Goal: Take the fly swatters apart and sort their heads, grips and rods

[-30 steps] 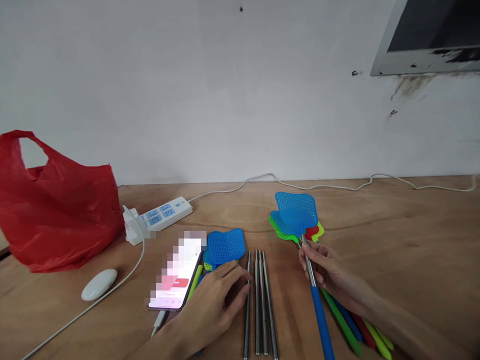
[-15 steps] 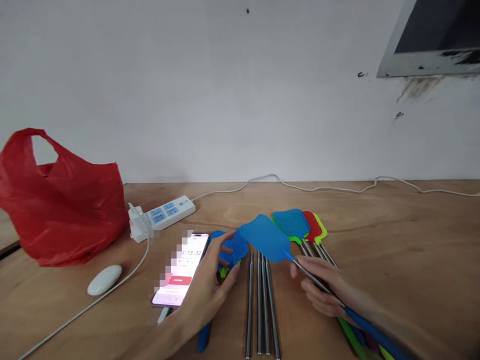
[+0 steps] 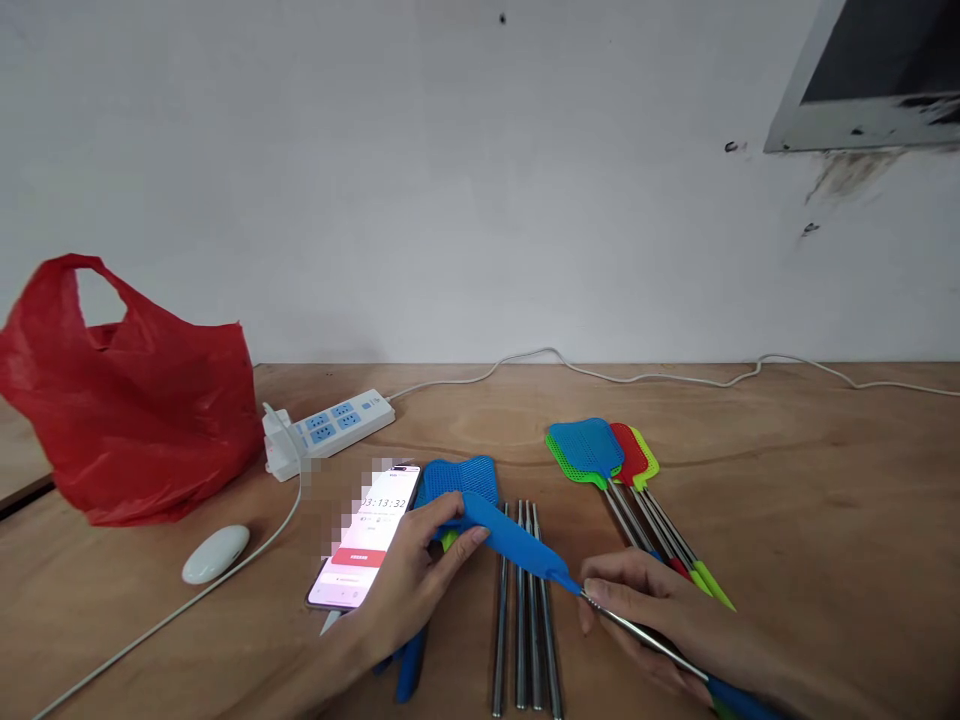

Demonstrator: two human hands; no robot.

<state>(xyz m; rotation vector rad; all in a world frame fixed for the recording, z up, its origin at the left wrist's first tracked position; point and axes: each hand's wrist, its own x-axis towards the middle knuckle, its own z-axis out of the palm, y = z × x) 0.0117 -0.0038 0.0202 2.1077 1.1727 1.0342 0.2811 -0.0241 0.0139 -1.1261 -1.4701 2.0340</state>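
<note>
A blue fly swatter with a metal rod and a blue handle is held between both hands, its head turned nearly edge-on. My left hand pinches the far edge of that head between thumb and fingers. My right hand is closed around the metal rod just below the head. Beneath the held swatter, several loose metal rods lie side by side on the table. Another blue swatter head lies behind my left hand, partly covered by it. To the right rests a fanned pile of blue, green, red and yellow swatters.
A lit phone lies left of my left hand. Beyond it are a white power strip, a white oval case and a red plastic bag. A white cable runs along the wall at the table's back.
The held swatter's head has turned from nearly flat to edge-on and come lower. My left hand has taken hold of its edge. My right hand has moved slightly down.
</note>
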